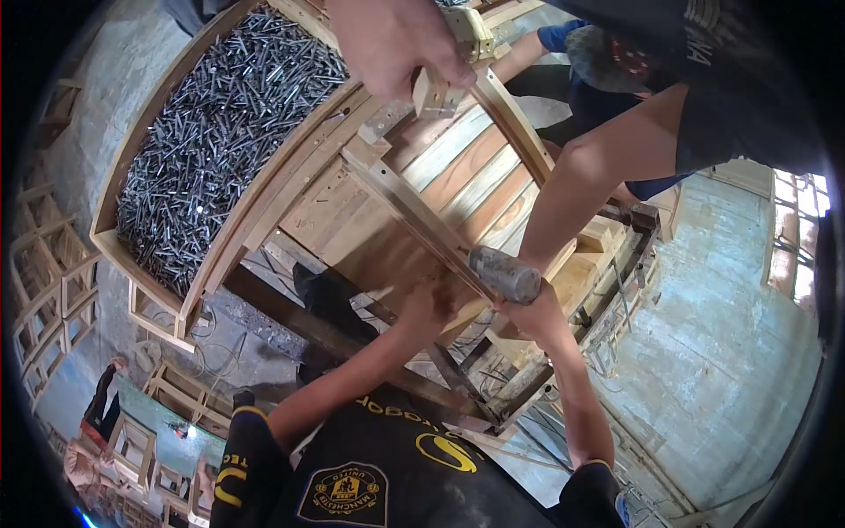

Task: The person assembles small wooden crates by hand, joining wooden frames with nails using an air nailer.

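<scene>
Head view: gripped a hammer in the right hand, fist closed tight round the handle just under the steel head. Had that head lying against a long rail of a slatted wooden frame on the bench. Pressed the left hand onto the wood just beside the hammer, fingers curled down. Could not tell whether anything was pinched in them.

Wore a black shirt with yellow trim. Read MANCHESTER UNITED on its crest. Made out only scraps of the yellow lettering across the chest and on the left sleeve.

Faced a co-worker's hand at the top edge, shut on a small wooden block at the far end of the frame. Saw a co-worker's bare arm reaching down to just beside the hammer, its hand hidden there. Read white letters "WA" on the black shirt above it, the rest cut off. Glimpsed another person in blue behind that arm.

Saw a wooden tray left of the frame, heaped with dark nails. Noted stacks of open wooden frames well beyond it, by the left edge.
</scene>
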{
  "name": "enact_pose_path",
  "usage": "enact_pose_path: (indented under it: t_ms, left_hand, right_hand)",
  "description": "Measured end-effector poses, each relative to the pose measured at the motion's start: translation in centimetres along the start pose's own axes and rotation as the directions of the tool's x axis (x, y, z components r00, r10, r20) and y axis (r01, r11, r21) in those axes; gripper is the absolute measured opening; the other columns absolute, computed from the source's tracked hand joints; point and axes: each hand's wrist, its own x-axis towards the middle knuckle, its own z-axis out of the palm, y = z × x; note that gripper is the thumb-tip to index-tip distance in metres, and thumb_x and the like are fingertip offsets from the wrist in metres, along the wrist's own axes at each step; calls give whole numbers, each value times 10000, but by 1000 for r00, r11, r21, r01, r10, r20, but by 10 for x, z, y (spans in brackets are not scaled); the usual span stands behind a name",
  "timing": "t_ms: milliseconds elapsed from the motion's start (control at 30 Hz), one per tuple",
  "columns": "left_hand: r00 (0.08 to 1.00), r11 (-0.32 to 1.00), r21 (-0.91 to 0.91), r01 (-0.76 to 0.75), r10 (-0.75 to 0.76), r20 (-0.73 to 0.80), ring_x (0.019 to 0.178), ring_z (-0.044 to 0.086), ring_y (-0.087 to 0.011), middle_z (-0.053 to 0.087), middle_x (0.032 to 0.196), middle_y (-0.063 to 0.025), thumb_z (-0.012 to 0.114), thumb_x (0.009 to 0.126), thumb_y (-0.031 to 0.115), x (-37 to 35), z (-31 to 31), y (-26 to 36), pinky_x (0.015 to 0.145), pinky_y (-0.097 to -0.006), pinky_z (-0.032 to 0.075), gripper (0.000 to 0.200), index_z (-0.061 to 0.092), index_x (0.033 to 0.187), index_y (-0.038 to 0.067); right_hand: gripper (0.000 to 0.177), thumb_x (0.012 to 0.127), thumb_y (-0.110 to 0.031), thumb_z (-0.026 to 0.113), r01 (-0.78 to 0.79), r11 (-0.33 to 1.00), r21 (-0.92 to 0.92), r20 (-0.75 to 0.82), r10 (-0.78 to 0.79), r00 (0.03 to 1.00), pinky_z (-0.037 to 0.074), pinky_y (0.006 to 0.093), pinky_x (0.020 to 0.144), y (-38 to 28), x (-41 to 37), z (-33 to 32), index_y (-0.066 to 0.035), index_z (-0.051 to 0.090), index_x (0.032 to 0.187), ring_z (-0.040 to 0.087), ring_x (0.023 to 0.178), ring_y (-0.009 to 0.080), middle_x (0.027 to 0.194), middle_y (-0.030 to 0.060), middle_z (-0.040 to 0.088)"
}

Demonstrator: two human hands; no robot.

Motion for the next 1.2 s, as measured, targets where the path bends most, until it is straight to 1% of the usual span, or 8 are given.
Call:
enact_pose_path:
  t_ms: [133,233,433,633,833,933,1033,1200]
  left_hand:
    - [963,987,100,-127,147,-226,656,533,-220,535,690,-71,434,941,147,-37,-57,-2,667,-355,443,173,557,953,27]
    - [967,856,451,-255,229,111,644,550,-201,588,740,-102,436,943,123,-17,-115,4,649,-342,477,162,547,963,7]
    - [870,619,635,-462,453,192,598,590,-146,661,820,-138,443,979,144,-60,-30,59,518,-270,465,201,554,914,-11]
    - [833,689,481,-542,362,419,581,577,-120,657,770,-104,567,957,224,-81,29,130,514,-237,452,232,531,990,-2]
    - [872,876,341,-341,159,464,483,500,-45,580,657,-12,569,968,303,-69,33,160,404,-147,331,292,557,933,13]
    - [878,922,347,-169,-19,477,451,431,-18,539,633,32,570,959,362,-51,36,168,374,-139,252,324,556,917,41]
    - [837,972,207,-110,-22,547,420,331,-23,478,608,71,569,950,402,-38,42,165,384,-175,208,324,554,910,81]
    - [936,991,98,-95,55,348,434,265,-43,411,595,83,577,936,427,-20,51,159,425,-211,205,319,556,901,110]
  right_hand:
    - [324,719,-166,694,175,982,72,-6,-175,985,509,323,698,14,14,9,21,647,979,650,765,188,795,127,672]
    - [303,722,-119,678,150,988,35,49,-152,987,501,306,685,6,5,8,12,644,992,635,755,169,828,100,672]
    - [307,678,15,631,86,929,359,73,-120,990,480,243,669,-61,-57,3,7,647,985,591,741,87,841,28,663]
    - [338,675,55,628,233,864,447,55,-287,956,492,245,747,-77,-61,18,29,648,1011,617,848,95,907,40,684]
    - [325,679,41,650,155,836,527,124,-256,959,497,258,761,-123,-59,19,27,659,1003,624,854,97,919,53,693]
    - [501,678,82,618,222,916,335,98,-268,958,461,206,627,-115,-49,24,18,591,1174,588,761,62,933,49,679]
    - [305,695,17,650,102,903,417,80,-148,986,499,255,744,-131,-43,26,28,666,1000,631,822,100,905,51,701]
    - [271,705,-11,665,219,936,277,-24,-221,975,503,272,737,-134,-13,39,29,674,973,645,806,119,875,65,706]
